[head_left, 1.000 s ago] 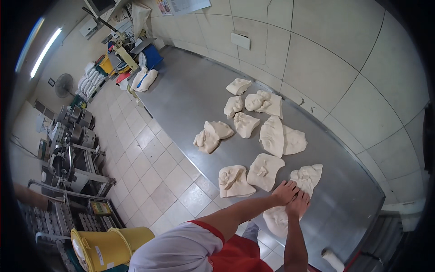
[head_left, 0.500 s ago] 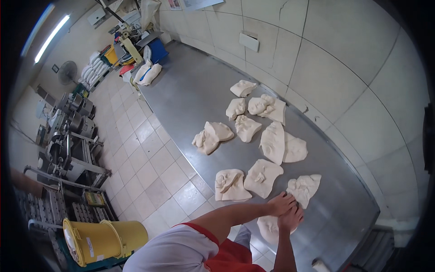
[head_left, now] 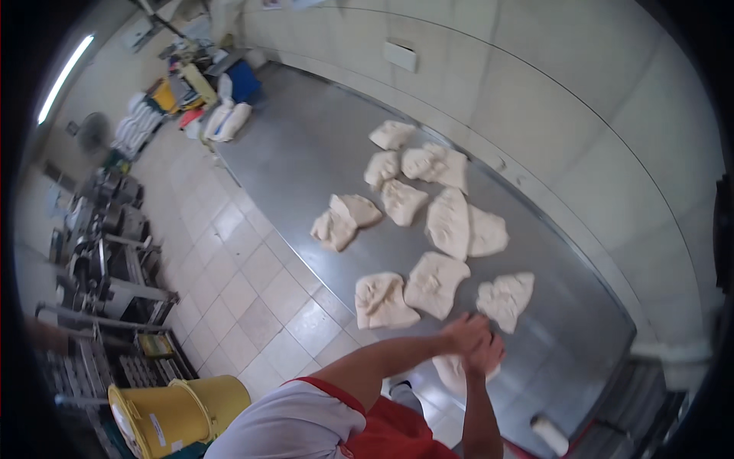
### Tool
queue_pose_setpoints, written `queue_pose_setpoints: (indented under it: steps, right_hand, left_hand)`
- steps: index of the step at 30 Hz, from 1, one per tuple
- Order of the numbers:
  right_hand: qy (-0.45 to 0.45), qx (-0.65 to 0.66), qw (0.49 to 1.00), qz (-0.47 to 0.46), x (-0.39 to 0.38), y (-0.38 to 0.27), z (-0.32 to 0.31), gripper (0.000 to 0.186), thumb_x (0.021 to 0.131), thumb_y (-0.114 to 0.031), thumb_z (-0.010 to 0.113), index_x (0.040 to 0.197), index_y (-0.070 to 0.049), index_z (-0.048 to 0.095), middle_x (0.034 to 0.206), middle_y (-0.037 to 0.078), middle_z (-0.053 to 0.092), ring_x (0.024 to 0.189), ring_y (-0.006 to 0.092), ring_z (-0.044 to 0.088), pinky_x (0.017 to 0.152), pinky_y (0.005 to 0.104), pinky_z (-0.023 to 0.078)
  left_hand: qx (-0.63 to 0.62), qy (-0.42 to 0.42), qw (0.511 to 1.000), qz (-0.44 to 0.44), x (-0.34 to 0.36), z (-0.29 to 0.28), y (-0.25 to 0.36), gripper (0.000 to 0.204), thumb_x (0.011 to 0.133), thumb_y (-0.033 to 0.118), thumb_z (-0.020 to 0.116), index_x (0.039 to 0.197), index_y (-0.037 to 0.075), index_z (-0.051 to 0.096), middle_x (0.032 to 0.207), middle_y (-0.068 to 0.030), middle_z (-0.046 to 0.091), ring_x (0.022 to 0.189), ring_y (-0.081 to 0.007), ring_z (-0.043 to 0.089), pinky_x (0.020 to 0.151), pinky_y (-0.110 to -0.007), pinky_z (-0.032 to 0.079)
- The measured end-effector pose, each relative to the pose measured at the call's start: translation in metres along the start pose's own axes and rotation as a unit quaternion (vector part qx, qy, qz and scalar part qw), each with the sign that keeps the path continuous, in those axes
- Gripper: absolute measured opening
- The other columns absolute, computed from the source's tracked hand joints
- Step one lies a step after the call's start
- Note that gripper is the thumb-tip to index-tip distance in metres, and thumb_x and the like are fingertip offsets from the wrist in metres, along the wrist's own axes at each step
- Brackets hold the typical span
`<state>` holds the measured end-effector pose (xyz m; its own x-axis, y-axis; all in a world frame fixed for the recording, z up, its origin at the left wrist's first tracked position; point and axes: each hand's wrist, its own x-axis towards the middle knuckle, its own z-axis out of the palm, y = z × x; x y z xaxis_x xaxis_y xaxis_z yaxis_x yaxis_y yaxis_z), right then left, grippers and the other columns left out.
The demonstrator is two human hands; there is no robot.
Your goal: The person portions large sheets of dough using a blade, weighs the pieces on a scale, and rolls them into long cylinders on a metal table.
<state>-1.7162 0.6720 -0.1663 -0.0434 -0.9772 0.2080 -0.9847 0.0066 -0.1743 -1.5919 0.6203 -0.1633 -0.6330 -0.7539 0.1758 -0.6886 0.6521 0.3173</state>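
Observation:
My left hand (head_left: 466,335) and my right hand (head_left: 486,355) are close together at the far edge of the nearest piece of dough (head_left: 451,373). Both look closed, their fingers curled and bunched, slightly blurred; whatever lies inside them is hidden. Part of that dough shows below my hands, between my forearms. Just beyond them lies a lumpy piece of dough (head_left: 506,300), and to the left are a flatter piece (head_left: 436,284) and a folded piece (head_left: 384,301). Farther up the metal table (head_left: 306,138) several more pale pieces are spread, including an overlapping pair (head_left: 449,223).
A tiled wall (head_left: 550,115) runs along the table's right side. A white cylindrical object (head_left: 549,436) sits at the near right edge. Yellow buckets (head_left: 164,413) stand at lower left, with metal machines (head_left: 122,222) beyond. A pale bag (head_left: 228,121) rests at the table's far end.
The view has shifted, so the table and dough appear farther left and slightly higher. My hands look more bunched and blurred, drawn back from the lumpy piece. More of the white cylinder shows.

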Motion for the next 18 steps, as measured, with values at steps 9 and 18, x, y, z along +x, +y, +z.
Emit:
queue_pose_setpoints:
  steps: [9, 18]
  right_hand:
    - [-0.141, 0.025, 0.99, 0.005, -0.019, -0.002, -0.009, 0.029, 0.081, -0.033, 0.066, 0.102, -0.013, 0.064, 0.101, 0.009, 0.063, 0.102, 0.0293, 0.06, 0.085, 0.0478, 0.042]
    - [-0.108, 0.051, 0.993, -0.003, -0.017, 0.01, -0.017, 0.018, 0.08, -0.024, 0.063, 0.094, -0.013, 0.063, 0.1, 0.008, 0.06, 0.102, 0.0273, 0.059, 0.088, 0.046, 0.043]
  left_hand:
    - [-0.027, -0.153, 0.987, -0.03, -0.023, -0.015, 0.009, 0.027, 0.082, 0.026, 0.063, 0.104, 0.011, 0.068, 0.113, -0.0094, 0.064, 0.116, -0.0276, 0.057, 0.098, -0.047, 0.044]
    - [0.022, -0.09, 0.996, 0.012, -0.002, -0.035, 0.025, 0.024, 0.086, 0.021, 0.061, 0.108, 0.01, 0.064, 0.117, -0.009, 0.061, 0.118, -0.0265, 0.055, 0.1, -0.046, 0.043]
